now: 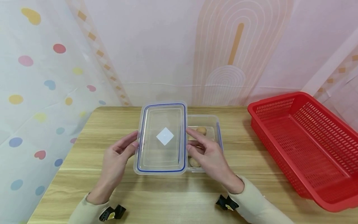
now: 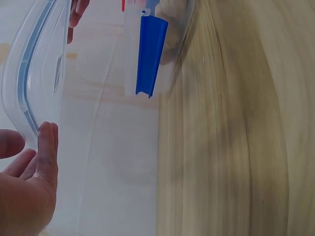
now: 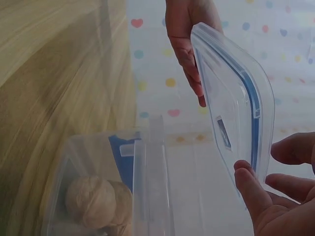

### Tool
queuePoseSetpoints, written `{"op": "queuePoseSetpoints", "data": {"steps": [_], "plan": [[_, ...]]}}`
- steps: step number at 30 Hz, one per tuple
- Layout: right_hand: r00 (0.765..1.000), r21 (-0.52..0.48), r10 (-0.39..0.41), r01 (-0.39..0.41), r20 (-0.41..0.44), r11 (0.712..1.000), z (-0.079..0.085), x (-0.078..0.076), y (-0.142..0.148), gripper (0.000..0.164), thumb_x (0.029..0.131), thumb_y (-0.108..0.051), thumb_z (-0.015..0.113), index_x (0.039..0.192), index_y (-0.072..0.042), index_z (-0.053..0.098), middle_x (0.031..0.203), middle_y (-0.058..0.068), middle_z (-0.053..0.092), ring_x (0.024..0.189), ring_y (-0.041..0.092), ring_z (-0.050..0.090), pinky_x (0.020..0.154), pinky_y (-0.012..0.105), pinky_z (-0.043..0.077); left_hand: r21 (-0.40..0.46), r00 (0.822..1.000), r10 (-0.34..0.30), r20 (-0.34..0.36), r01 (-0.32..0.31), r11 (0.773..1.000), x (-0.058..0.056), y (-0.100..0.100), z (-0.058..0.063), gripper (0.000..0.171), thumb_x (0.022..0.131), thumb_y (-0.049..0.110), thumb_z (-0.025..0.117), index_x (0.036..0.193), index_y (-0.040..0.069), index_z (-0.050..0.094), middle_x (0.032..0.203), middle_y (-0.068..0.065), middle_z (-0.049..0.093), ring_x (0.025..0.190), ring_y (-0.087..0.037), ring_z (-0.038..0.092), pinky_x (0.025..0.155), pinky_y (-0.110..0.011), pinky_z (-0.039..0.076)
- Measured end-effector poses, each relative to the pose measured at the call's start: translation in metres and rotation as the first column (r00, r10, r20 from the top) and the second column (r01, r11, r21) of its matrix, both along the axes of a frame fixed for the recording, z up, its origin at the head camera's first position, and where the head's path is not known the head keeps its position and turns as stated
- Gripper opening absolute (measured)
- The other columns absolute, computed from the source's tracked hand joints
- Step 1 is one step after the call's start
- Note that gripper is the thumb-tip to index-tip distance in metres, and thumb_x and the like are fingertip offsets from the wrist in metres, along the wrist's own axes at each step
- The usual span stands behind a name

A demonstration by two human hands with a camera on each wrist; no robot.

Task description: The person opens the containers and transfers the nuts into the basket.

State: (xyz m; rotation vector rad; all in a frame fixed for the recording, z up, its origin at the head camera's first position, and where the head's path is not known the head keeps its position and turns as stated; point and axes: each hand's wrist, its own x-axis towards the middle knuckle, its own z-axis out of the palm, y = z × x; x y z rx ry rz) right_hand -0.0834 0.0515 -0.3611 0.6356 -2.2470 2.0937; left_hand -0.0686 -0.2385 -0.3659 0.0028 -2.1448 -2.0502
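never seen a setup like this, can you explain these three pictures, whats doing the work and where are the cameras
There is no robot here: a person works with two bare hands. The head picture comes from a camera worn on the head, looking forward and down. The other two come from cameras on the wrists, each looking at that hand's work.

The left hand and right hand hold opposite edges of a clear lid with a blue line around it and a white diamond on it. The lid is off the box. The clear box, partly hidden behind the lid, sits on the wood-patterned table with tan, roundish items inside; I can't tell what they are. A red basket stands to the right.
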Motion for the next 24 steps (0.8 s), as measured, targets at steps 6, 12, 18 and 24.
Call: {"op": "queuePoseSetpoints", "data": {"steps": [6, 12, 18, 24], "plan": [[0.999, 0.055, 0.031, -0.031, 0.008, 0.998, 0.0, 0.001, -0.01, 0.054, 0.097, 0.005, 0.066, 0.149, -0.001, 0.054, 0.157, 0.013, 0.049, 0.12, 0.028, 0.067, 0.098, 0.028, 0.055, 0.012, 1.0, 0.003, -0.012, -0.003, 1.0, 0.001, -0.01, -0.003, 0.042, 0.103, 0.004, 0.062, 0.14, -0.015, 0.055, 0.119, 0.007, 0.075, 0.1, -0.008, 0.073, 0.087, -0.023, 0.059], [0.997, 0.07, 0.081, -0.082, 0.021, 0.994, -0.001, 0.001, -0.022, 0.057, 0.098, 0.004, 0.063, 0.153, -0.001, 0.048, 0.161, 0.013, 0.043, 0.125, 0.028, 0.063, 0.101, 0.027, 0.053, 0.007, 0.999, 0.031, -0.007, -0.031, 0.999, 0.003, -0.022, -0.007, 0.041, 0.103, 0.004, 0.063, 0.14, -0.012, 0.057, 0.119, 0.008, 0.075, 0.1, -0.007, 0.073, 0.087, -0.022, 0.059], [0.996, 0.101, 0.084, -0.087, 0.03, 0.991, -0.001, -0.002, -0.035, 0.057, 0.099, 0.003, 0.062, 0.154, -0.002, 0.048, 0.161, 0.011, 0.043, 0.125, 0.028, 0.063, 0.101, 0.026, 0.053, 0.008, 0.998, 0.058, -0.003, -0.058, 0.998, 0.004, -0.033, -0.009, 0.04, 0.102, 0.003, 0.064, 0.139, -0.012, 0.058, 0.118, 0.008, 0.075, 0.099, -0.007, 0.074, 0.086, -0.021, 0.059], [0.988, 0.126, 0.121, -0.133, 0.1, 0.983, -0.007, -0.003, -0.05, 0.063, 0.099, 0.001, 0.061, 0.158, -0.003, 0.04, 0.165, 0.01, 0.036, 0.128, 0.028, 0.06, 0.104, 0.026, 0.051, -0.016, 0.998, 0.066, 0.01, -0.066, 0.998, 0.005, -0.047, -0.012, 0.041, 0.102, 0.003, 0.064, 0.139, -0.012, 0.058, 0.117, 0.011, 0.075, 0.098, -0.004, 0.073, 0.084, -0.019, 0.059]]}}
